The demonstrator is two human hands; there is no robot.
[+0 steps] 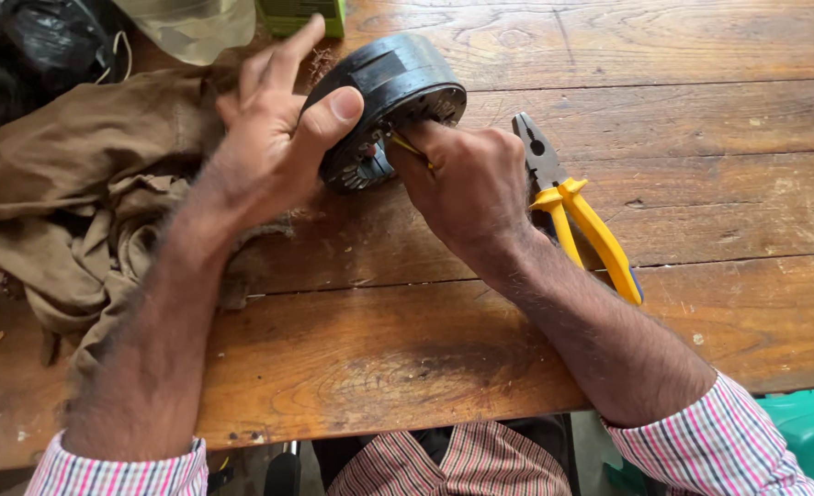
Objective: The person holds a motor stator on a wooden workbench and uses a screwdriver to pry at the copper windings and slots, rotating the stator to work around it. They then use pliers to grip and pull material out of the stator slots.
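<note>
I see a big wooden surface (664, 184) with a crumpled brown cloth (76, 202) lying on its left side. My left hand (274, 138) has its grip wrapped around a round black motor part (393, 78), tipped up on its edge near the far middle of the surface, thumb pressed on its rim. My right hand (471, 184) has its grip pinched shut on a thin yellow tool (407, 147) poking into the part's open face, and yellow-handled pliers (577, 216) lie just beside that hand.

motor stator (398, 92) on table (701, 55), cloth (85, 193) left, pliers (577, 207) right.
</note>
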